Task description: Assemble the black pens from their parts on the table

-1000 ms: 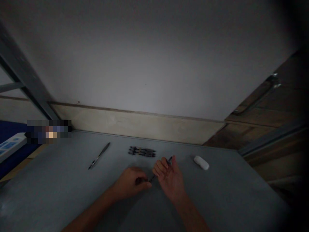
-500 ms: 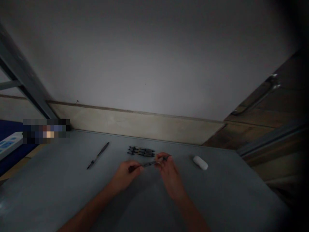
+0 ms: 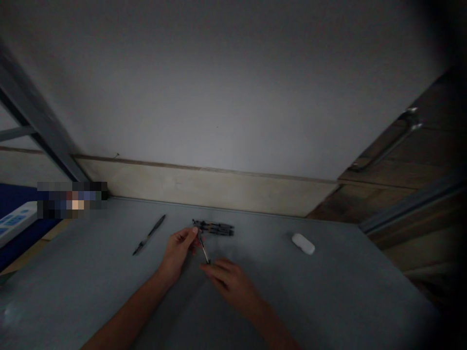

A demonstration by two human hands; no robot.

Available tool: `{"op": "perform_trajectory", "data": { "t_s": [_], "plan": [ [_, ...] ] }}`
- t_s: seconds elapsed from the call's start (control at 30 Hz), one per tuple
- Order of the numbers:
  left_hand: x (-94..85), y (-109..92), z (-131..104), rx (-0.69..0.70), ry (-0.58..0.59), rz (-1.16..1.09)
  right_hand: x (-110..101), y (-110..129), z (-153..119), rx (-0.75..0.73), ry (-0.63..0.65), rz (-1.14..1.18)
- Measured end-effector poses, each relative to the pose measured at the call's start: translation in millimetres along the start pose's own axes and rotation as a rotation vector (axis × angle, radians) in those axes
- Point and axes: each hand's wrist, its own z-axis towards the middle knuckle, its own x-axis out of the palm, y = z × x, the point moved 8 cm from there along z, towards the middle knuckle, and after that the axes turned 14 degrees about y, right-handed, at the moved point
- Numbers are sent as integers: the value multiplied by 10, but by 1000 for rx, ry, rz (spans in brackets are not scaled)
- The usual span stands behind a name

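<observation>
A slim pen [image 3: 203, 250] with a pale, shiny middle slants between my two hands. My left hand [image 3: 178, 250] pinches its upper part, and a dark tip sticks out above the thumb. At the lower end, the fingers of my right hand [image 3: 233, 282] close around the dark point; the exact grip is partly hidden. Just behind the left fingertips lies a group of several dark pens [image 3: 218, 228], side by side on the grey tabletop [image 3: 346, 282]. Another dark pen [image 3: 149, 234] lies alone, slanted, to the left of my left hand.
A white rounded case [image 3: 303, 244] rests on the table at right. Behind the table runs a wall with a beige tile strip [image 3: 204, 183]. A metal post [image 3: 69, 155] stands at the back left, near a white power strip [image 3: 18, 216]. A blurred patch covers something beside it.
The pen has swung from nearly level to steeply slanted. My right hand has moved left and toward me, to the pen's lower end; my left hand has shifted slightly up and left.
</observation>
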Motion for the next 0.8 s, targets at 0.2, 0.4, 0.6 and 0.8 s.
{"op": "perform_trajectory", "data": {
  "t_s": [0.2, 0.4, 0.6, 0.8],
  "plan": [
    [-29, -10, -6, 11, -17, 11, 123, -37, 1, 74, 37, -1],
    [-394, -219, 27, 116, -181, 496, -21, 20, -12, 100, -79, -30],
    [-470, -331, 44, 58, -219, 1225, -204, -8, -30, 111, -188, 34],
    [-443, -321, 48, -52, -183, 1533, -222, 8, -40, 48, -161, -87]
  ]
}}
